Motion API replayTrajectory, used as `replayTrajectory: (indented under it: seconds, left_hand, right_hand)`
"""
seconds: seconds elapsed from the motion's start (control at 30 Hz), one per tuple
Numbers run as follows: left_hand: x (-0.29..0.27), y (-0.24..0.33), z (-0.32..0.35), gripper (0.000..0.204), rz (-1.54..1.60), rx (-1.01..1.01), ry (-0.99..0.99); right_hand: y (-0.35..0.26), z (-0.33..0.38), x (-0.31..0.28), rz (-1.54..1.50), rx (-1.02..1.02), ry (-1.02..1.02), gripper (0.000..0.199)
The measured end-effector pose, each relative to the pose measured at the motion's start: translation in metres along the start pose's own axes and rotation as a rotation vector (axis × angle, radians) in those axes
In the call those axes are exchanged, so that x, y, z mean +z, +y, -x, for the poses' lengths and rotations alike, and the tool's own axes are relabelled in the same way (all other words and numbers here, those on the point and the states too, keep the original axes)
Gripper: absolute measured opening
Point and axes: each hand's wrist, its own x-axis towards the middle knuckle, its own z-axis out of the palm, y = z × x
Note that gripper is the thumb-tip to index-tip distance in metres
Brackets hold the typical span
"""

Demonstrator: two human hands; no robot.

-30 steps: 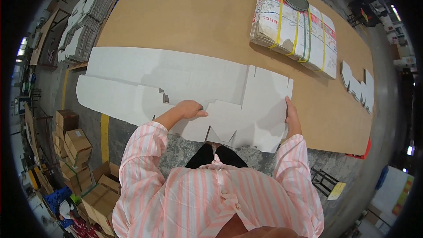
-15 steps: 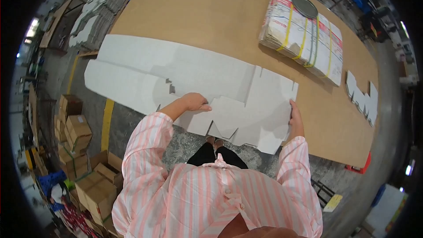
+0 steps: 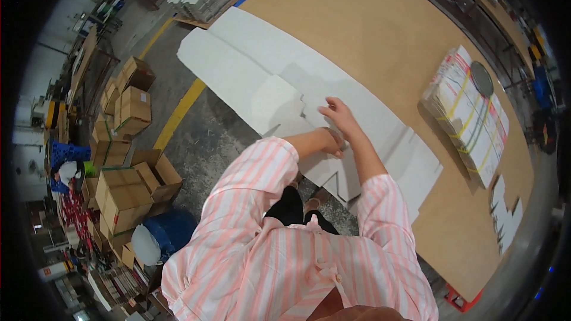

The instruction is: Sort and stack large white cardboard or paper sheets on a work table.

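A long white cardboard sheet (image 3: 262, 53), die-cut with notches, slots and folded flaps, lies across the near side of a brown-topped table and sticks out past its edge. My left hand (image 3: 326, 141) is at a cut flap in the sheet's middle, its fingers curled closed on the cardboard; the fingertips are partly hidden. Just beyond it my right hand (image 3: 341, 116) reaches over the sheet with thumb and fingers apart, holding nothing. Between the hands and the sheet's left end, a raised flap (image 3: 279, 98) has a stepped notch at its edge.
On the brown tabletop (image 3: 369, 18) lies a strapped bundle of white boards (image 3: 470, 125) with a round dark lid (image 3: 482, 79) on top. A toothed white offcut (image 3: 505, 211) sits near the right edge. Cardboard boxes (image 3: 124, 196) and a blue drum (image 3: 169, 232) stand on the floor at left.
My right hand has left the sheet's right edge and moved left, beside my left hand. My left hand stays at the middle flap. The whole view has turned, showing more of the left floor.
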Motion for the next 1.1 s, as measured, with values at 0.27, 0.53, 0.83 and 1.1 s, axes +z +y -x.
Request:
replayTrajectory:
  seconds: [0.27, 0.53, 0.83, 1.1]
  left_hand:
    - [0.059, -0.028, -0.012, 0.056, 0.233, 0.201, 0.264]
    - [0.038, -0.058, 0.127, 0.023, -0.069, 0.685, 1.055]
    - [0.09, -0.175, 0.167, 0.05, 2.052, -0.06, 1.149]
    - [0.069, -0.16, 0.134, 0.045, 2.297, -0.043, 0.785]
  right_hand:
    - [-0.02, -0.057, 0.102, -0.48, 0.419, -0.339, 0.058]
    - [-0.026, -0.053, 0.074, -0.459, 0.451, -0.216, 0.048]
    - [-0.033, -0.052, 0.093, -0.468, 0.474, -0.154, 0.051]
    - [0.019, -0.001, 0.059, 0.494, -0.008, 0.33, 0.059]
